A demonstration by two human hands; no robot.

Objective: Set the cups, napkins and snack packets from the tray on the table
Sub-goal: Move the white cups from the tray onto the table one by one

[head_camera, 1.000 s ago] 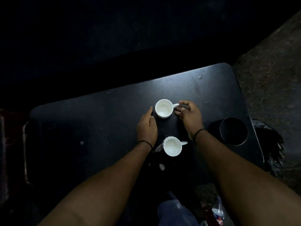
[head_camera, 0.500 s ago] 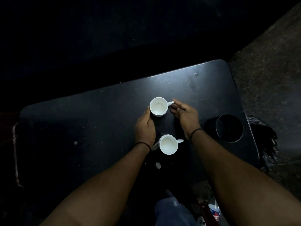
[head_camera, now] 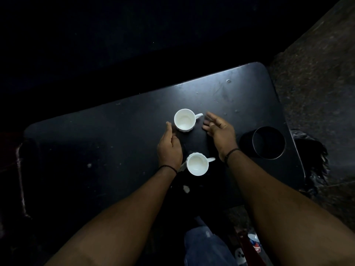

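A dimly lit view looks down from head height onto a black surface with rounded corners. Two empty white cups stand upright on it, both with handles pointing right. The far cup sits near the middle of the surface; the near cup stands closer to the person, between the two forearms.

The left hand rests just left of the far cup, its fingertips close to the cup's side; whether they touch cannot be told. Its grip is loose and holds nothing. The right hand hovers to the right of the far cup, fingers spread apart and empty, its fingertips near the cup's handle but clear of it. Each wrist wears a thin dark band.

A round cup hole is sunk into the right end of the surface. Rough dark ground lies beyond the right edge. Napkins and snack packets cannot be made out in the darkness.
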